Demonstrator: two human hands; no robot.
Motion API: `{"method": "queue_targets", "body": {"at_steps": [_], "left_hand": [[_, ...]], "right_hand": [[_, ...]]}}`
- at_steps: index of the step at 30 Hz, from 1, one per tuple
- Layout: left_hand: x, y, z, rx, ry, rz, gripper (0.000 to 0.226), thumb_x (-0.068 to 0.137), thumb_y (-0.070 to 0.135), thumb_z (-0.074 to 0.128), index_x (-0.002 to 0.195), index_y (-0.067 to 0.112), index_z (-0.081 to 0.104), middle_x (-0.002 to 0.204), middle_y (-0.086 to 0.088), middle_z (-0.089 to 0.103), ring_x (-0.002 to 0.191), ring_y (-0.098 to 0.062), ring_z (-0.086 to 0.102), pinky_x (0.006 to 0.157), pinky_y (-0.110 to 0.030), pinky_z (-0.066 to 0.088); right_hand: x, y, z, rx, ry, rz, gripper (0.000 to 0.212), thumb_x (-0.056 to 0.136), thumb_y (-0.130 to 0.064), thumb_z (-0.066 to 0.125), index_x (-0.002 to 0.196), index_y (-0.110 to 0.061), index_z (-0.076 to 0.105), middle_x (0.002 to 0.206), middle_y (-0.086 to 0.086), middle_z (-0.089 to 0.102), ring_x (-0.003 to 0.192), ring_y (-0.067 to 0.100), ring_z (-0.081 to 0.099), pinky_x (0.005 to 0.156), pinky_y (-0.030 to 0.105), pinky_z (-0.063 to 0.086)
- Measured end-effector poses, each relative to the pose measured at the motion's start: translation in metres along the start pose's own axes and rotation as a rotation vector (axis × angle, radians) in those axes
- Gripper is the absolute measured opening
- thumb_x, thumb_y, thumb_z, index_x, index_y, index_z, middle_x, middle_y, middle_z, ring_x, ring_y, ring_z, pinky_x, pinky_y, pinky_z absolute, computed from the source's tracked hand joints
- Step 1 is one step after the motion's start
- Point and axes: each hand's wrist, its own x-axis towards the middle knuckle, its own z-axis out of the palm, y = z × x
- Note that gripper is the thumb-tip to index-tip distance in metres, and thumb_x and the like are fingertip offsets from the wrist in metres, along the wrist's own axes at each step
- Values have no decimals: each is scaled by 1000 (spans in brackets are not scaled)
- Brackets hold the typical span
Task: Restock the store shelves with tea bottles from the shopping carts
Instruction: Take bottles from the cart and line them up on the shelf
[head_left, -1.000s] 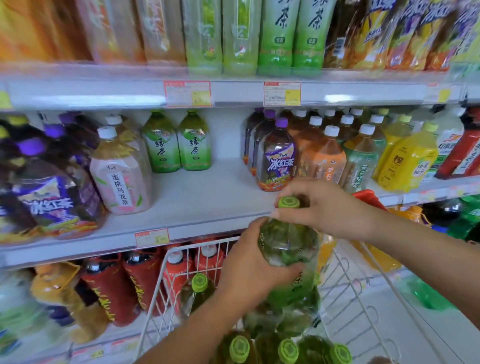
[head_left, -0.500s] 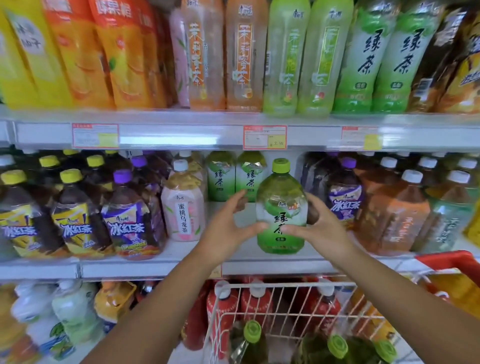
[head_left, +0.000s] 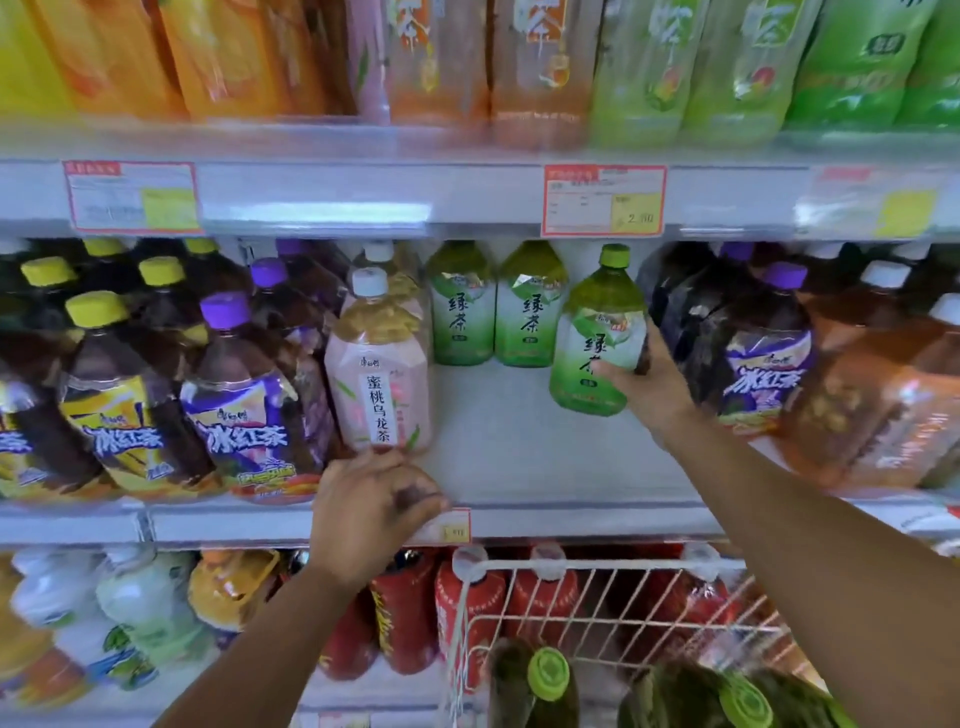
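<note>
a store aisle of bottled drinks, with a fuller row above and another below the white metal middle shelf (head_left: 519, 452), which has a bare gap in it. the landmark is the pink-labelled clear plastic peach tea bottle (head_left: 382, 374) at the gap's left edge.

a second ago both hands were lifting a green-capped, green-labelled plastic green tea bottle (head_left: 595, 332) out of the white wire shopping cart (head_left: 613, 592). half a second ago both hands held it up before the shelf. now it is well to the right of the peach tea bottle and deep in the gap, leaning a little, with its base at or just on the shelf board. only the right hand (head_left: 652, 387) has it, fingers wrapped round its far side and thumb across the label. the left hand (head_left: 371, 512) has let go and dropped to just below the peach tea bottle, at the shelf's front lip, fingers loosely curled round nothing. so this bottle looks all but placed, and the freed hand is likely bound for the next one.

counts: right of the peach tea bottle, two shelved green teas (head_left: 461, 312) stand at the back, making three with the one in hand. one white-capped pink bottle (head_left: 378, 254) stands behind the landmark, so two of that kind. below and right of it, the shopping cart shows two green caps (head_left: 548, 673) plainly, and further bottles there are cut off.
</note>
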Motion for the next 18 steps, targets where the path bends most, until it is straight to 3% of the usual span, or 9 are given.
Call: {"method": "queue_targets", "body": {"at_steps": [2,5,10,15,18], "left_hand": [[-1,-1,2,17,3,8,37,79,71,50,72,41,69,71,22,59,71,-3,53,68,-35,42],[-2,-1,2,54,25,9,39,79,72,47,70,40,66,68,22,56,71,-1,49,65,-31,30],[-2,-1,4,68,38,10,39,78,72,46,68,39,63,66,24,51,70,0,48,65,-28,24],[-2,-2,4,18,41,4,41,77,75,45,67,38,61,64,24,49,69,0,48,67,-28,27],[-1,-1,3,23,35,2,41,76,74,45,68,38,62,64,24,51,70,1,49,69,-30,27]], "right_hand": [[2,0,13,-224,169,-8,81,74,-31,78,143,-33,35,131,3,60,115,24,59,93,41,52],[-1,3,27,-364,356,-35,80,78,-32,76,144,-25,33,136,12,52,120,36,54,93,48,49],[16,1,17,-330,274,-3,74,85,-28,69,148,-27,30,134,9,58,119,33,55,99,41,46],[33,0,6,-311,216,61,52,90,-29,63,136,-14,43,126,11,61,116,34,56,96,37,43],[30,5,9,-413,199,95,66,91,-30,62,147,-18,30,135,13,55,123,36,51,101,38,40]]}}
